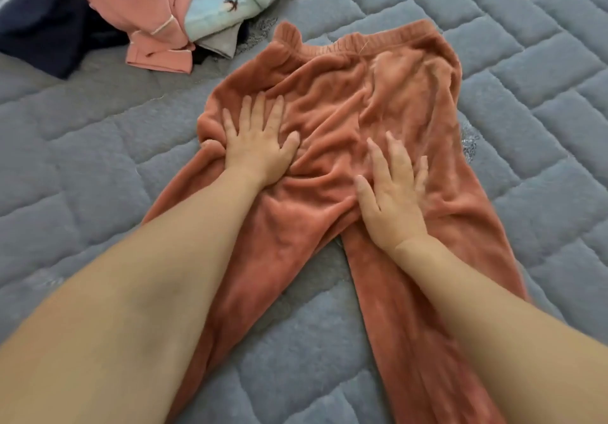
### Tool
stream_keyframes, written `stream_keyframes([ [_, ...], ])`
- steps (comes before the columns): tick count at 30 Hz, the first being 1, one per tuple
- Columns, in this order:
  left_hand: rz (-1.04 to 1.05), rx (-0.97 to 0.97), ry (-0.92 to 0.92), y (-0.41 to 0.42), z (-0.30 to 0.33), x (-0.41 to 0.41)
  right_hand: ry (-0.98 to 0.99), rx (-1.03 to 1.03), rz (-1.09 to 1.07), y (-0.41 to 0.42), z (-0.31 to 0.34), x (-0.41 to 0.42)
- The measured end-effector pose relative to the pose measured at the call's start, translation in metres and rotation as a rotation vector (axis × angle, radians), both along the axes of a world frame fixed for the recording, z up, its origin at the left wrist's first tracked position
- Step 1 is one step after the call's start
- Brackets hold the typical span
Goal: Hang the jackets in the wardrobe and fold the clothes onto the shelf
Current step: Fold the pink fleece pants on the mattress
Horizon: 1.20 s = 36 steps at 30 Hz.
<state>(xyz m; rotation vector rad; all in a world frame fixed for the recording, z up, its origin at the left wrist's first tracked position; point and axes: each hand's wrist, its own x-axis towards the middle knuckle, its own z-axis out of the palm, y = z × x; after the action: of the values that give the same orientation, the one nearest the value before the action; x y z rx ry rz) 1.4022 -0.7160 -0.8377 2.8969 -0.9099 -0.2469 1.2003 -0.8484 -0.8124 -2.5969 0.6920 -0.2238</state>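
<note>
A pair of rust-orange fleece trousers with a ribbed elastic waistband lies spread across the middle of the frame on the grey-blue quilted bed cover, waistband toward the top of the frame and the two legs running down toward the lower edge, parted so that a wedge of the cover shows between them. My left hand lies flat on the left side of the trousers, just below the waistband region, its fingers straight and spread apart, pressing the wrinkled fleece down and gripping nothing. My right hand rests palm down near the crotch seam at the centre right of the frame, fingers straight and slightly fanned, also only pressing on the fabric; its outline is a little blurred. Both of my bare forearms reach in from the lower corners. In the upper left of the frame a heap of other clothes sits on the bed: a salmon-pink garment with pale piping, a light blue cloth printed with small dark bird shapes beside it, and a dark navy garment at the far left edge. The heap lies near the waistband but apart from it.
</note>
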Motion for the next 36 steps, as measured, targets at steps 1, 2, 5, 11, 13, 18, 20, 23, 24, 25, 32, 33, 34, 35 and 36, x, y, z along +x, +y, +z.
stream_keyframes([
  [1, -0.033, -0.027, 0.006, 0.013, 0.004, -0.006, -0.088, -0.007, -0.005, 0.026, 0.007, -0.016],
  [2, -0.053, -0.054, 0.006, 0.032, 0.009, -0.017, -0.164, 0.013, -0.007, 0.056, 0.01, -0.034],
  [5, 0.079, -0.124, 0.051, 0.126, 0.027, -0.08, -0.178, 0.354, -0.101, 0.141, 0.016, -0.079],
  [11, 0.618, -0.021, 0.33, 0.321, 0.059, -0.197, -0.068, 1.087, -0.666, 0.228, 0.043, -0.046],
  [13, 0.746, -0.079, 0.501, 0.341, 0.072, -0.201, -0.124, 1.359, -0.846, 0.226, 0.053, -0.019],
  [18, 0.851, -0.611, 1.224, 0.35, 0.118, -0.194, -0.194, 1.741, -0.734, 0.241, 0.081, -0.003],
  [20, 0.938, -0.935, 1.445, 0.362, 0.125, -0.189, -0.256, 1.805, -0.632, 0.255, 0.08, -0.015],
  [23, 0.819, -0.812, 1.449, 0.387, 0.121, -0.188, -0.227, 1.937, -0.524, 0.281, 0.071, -0.038],
  [24, 0.742, -0.654, 1.413, 0.397, 0.116, -0.192, -0.15, 1.945, -0.502, 0.292, 0.066, -0.046],
  [25, 0.667, -0.493, 1.375, 0.406, 0.111, -0.196, -0.049, 1.944, -0.471, 0.304, 0.062, -0.055],
  [32, 0.658, -0.437, 1.249, 0.443, 0.097, -0.243, 0.353, 1.528, -0.417, 0.34, 0.05, -0.119],
  [33, 0.667, -0.462, 1.203, 0.442, 0.103, -0.25, 0.342, 1.506, -0.436, 0.339, 0.055, -0.128],
  [34, 0.67, -0.48, 1.175, 0.439, 0.111, -0.258, 0.317, 1.491, -0.455, 0.337, 0.063, -0.136],
  [35, 0.672, -0.496, 1.178, 0.435, 0.121, -0.268, 0.276, 1.486, -0.467, 0.334, 0.072, -0.144],
  [36, 0.675, -0.52, 1.207, 0.43, 0.132, -0.279, 0.223, 1.477, -0.473, 0.331, 0.083, -0.153],
])
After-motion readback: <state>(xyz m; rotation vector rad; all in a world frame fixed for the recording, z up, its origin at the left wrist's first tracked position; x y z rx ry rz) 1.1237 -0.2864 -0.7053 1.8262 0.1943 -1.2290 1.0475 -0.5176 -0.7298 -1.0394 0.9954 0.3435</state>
